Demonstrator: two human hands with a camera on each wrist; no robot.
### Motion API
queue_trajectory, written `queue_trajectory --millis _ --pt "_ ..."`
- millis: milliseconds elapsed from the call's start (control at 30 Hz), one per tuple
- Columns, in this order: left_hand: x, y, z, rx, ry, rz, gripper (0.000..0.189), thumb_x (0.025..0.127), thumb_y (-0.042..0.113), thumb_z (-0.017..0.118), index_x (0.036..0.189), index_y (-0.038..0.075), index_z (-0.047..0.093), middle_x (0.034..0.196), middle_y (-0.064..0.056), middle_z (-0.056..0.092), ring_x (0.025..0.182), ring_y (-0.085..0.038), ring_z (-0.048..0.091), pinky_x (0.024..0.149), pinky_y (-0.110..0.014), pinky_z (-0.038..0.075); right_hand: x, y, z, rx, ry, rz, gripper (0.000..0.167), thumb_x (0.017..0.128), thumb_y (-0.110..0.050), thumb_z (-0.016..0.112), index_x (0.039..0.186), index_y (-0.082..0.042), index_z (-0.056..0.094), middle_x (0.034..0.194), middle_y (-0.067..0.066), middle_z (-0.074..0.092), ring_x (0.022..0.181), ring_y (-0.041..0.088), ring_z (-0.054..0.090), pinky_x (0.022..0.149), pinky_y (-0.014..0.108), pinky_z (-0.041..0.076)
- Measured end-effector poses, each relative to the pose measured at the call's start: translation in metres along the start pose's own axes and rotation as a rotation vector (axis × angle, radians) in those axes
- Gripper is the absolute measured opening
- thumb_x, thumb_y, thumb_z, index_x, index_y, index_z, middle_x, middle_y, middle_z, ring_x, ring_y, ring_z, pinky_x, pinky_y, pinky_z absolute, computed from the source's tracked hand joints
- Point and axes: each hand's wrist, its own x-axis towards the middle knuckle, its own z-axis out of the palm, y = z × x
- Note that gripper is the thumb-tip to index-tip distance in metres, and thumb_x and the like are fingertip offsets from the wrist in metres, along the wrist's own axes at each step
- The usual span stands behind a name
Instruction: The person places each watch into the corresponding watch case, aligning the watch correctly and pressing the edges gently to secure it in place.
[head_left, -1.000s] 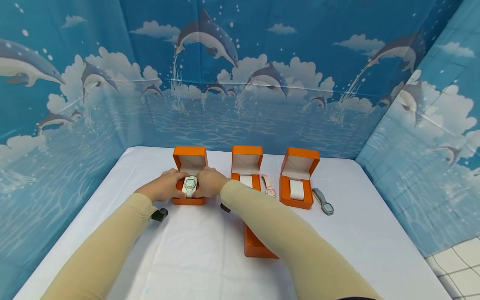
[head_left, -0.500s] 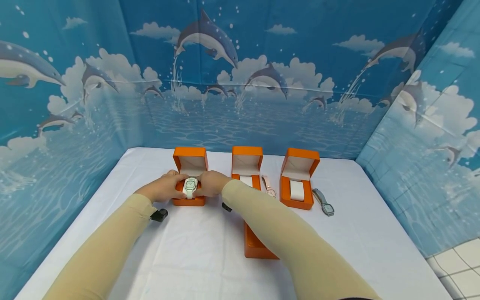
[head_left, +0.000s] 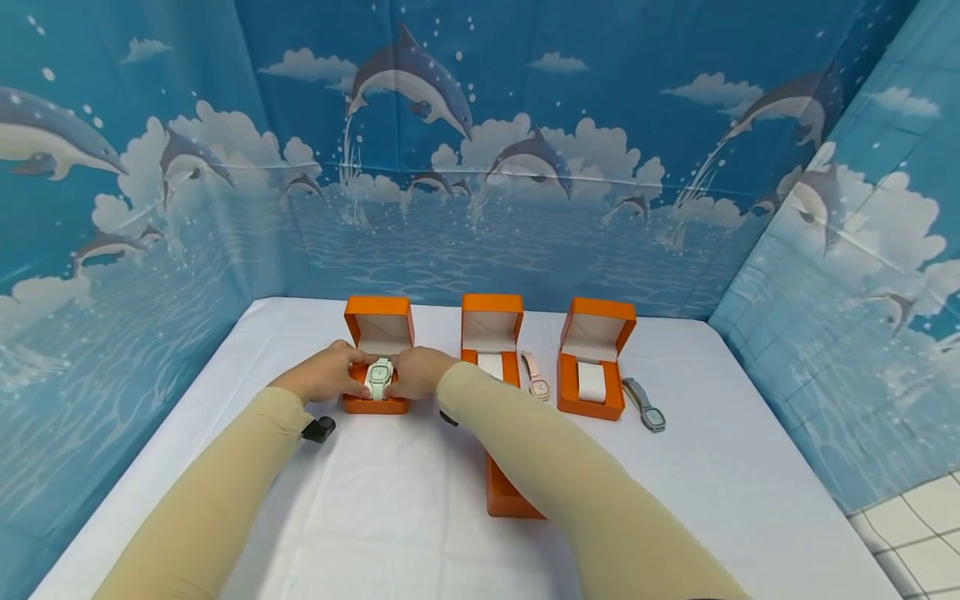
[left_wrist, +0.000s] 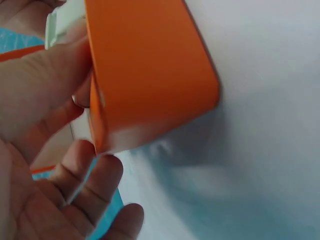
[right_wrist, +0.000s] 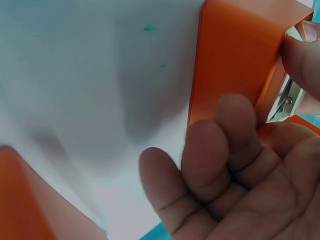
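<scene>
In the head view, a pale green wristwatch (head_left: 379, 372) on a white cushion sits in the open orange watch box (head_left: 375, 407) at the left. My left hand (head_left: 321, 374) holds the watch from the left side, thumb and fingers reaching inside the box. From the right, my right hand (head_left: 422, 372) pinches its other side. The left wrist view shows my thumb over the rim of the box (left_wrist: 150, 65) beside the watch (left_wrist: 69, 20), other fingers loose by the corner. In the right wrist view, the watch's (right_wrist: 286, 102) strap and buckle show between thumb and box edge.
Two more open orange boxes stand to the right, the middle one (head_left: 491, 312) and the right one (head_left: 592, 408), each with a white cushion. Beside them lie a pink watch (head_left: 537, 379) and a grey watch (head_left: 645, 406). Under my right forearm is another orange box (head_left: 510, 496).
My right hand has come down slightly against the watch. The left hand has hardly moved, and the watch stays between both hands in the left box. The head view has shifted slightly.
</scene>
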Motion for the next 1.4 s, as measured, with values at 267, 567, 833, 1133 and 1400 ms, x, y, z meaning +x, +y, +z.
queue_trajectory --millis 267,567,833,1133,1400 --pt "0.0021 0.0071 0.0002 0.032 -0.007 -0.039 0.067 0.09 0.029 0.086 0.15 0.013 0.061 0.124 -0.02 0.051 0.107 -0.03 0.055 0.098 -0.042 0.048 0.0016 -0.0044 -0.0004 -0.092 -0.015 0.024 0.06 0.103 -0.056 0.059 0.151 -0.02 0.059 0.136 -0.005 0.069 0.106 0.012 0.063 0.105 0.032 0.053" --pt "0.0029 0.0099 -0.0013 0.053 -0.011 -0.045 0.067 0.089 0.029 0.087 0.148 0.012 0.062 0.134 -0.024 0.053 0.109 -0.03 0.054 0.096 -0.041 0.049 -0.004 -0.0079 -0.0045 -0.081 -0.036 0.058 0.066 0.103 -0.056 0.056 0.157 -0.017 0.051 0.131 -0.002 0.07 0.1 0.014 0.062 0.096 0.032 0.054" --pt "0.0028 0.0078 0.0 0.032 -0.008 -0.084 0.068 0.087 0.028 0.088 0.149 0.014 0.062 0.144 -0.03 0.049 0.116 -0.035 0.053 0.103 -0.048 0.049 -0.0065 -0.0077 -0.0039 -0.048 -0.045 0.06 0.065 0.104 -0.057 0.056 0.155 -0.018 0.052 0.131 -0.003 0.069 0.104 0.015 0.061 0.098 0.032 0.052" --pt "0.0024 0.0095 0.0003 0.044 -0.007 -0.092 0.068 0.087 0.029 0.089 0.148 0.013 0.063 0.142 -0.029 0.049 0.114 -0.034 0.054 0.102 -0.048 0.05 -0.0049 -0.0083 -0.0026 -0.037 -0.041 0.067 0.065 0.102 -0.057 0.059 0.154 -0.018 0.053 0.121 -0.004 0.069 0.101 0.015 0.06 0.097 0.032 0.052" --pt "0.0035 0.0104 -0.0009 0.031 -0.011 -0.095 0.067 0.087 0.026 0.089 0.148 0.013 0.063 0.15 -0.031 0.046 0.122 -0.037 0.049 0.106 -0.05 0.049 -0.0057 -0.0068 -0.004 -0.042 -0.043 0.057 0.065 0.103 -0.057 0.057 0.155 -0.019 0.052 0.13 -0.003 0.068 0.104 0.015 0.06 0.1 0.033 0.052"
